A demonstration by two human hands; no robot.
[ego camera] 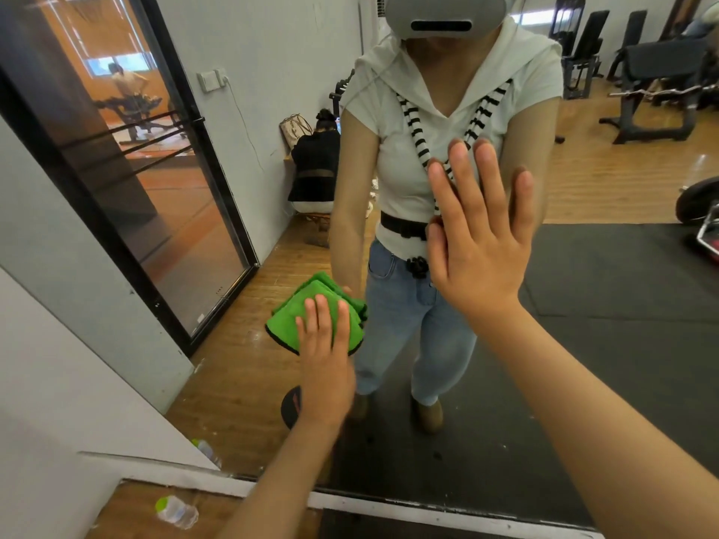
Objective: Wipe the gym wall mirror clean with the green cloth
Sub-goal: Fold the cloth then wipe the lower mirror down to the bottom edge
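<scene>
Mirror [603,305]: wall-mounted, fills most of my view; a pale frame strip runs along its bottom edge. In its glass I see a gym room with a wood-plank floor, a black mat, dark weight benches at upper right, and a black-framed glass door at left. I also see the reflection of the person, who stands facing it in a headset.

Wall [58,363]: pale grey, plain, beside the mirror on the left.

Right hand [476,243]: palm flat on the glass at about chest height of the reflection. Its fingers [486,169] are straight, spread wide and hold nothing.

Left hand [325,367]: lower and to the left, well apart from the right. Its fingers [323,317] are straight, close together, and press flat on the cloth.

Green cloth [290,324]: on the lower part of the glass, left of centre, pinned between the left fingers and the mirror. It sticks out above the fingertips and to either side. Bright green, plush, folded into several stacked layers, with dark trim along its lower edge.
</scene>
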